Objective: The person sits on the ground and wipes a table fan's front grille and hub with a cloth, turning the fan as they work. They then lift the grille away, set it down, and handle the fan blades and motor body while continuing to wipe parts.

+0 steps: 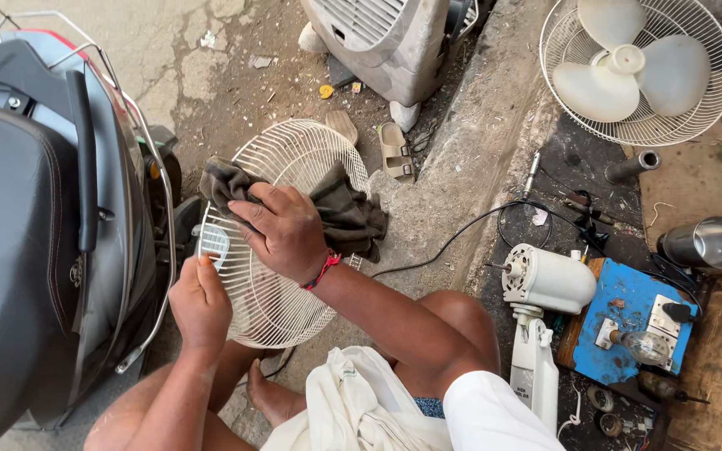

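White round wire fan guard [286, 276] held upright above ground, beside scooter [35, 234]. Rim gripped by left hand [200, 305], fingers closed. Dark grey cloth [340, 209] pressed onto wires by right hand [282, 230], closed over it. Rim best kept steadied, cloth drawn along each wire.

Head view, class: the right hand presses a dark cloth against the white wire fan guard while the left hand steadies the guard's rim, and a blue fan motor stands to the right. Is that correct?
Not quite. The head view shows the fan motor is white, not blue. The rest holds: right hand presses the dark cloth on the fan guard, left hand steadies its rim.
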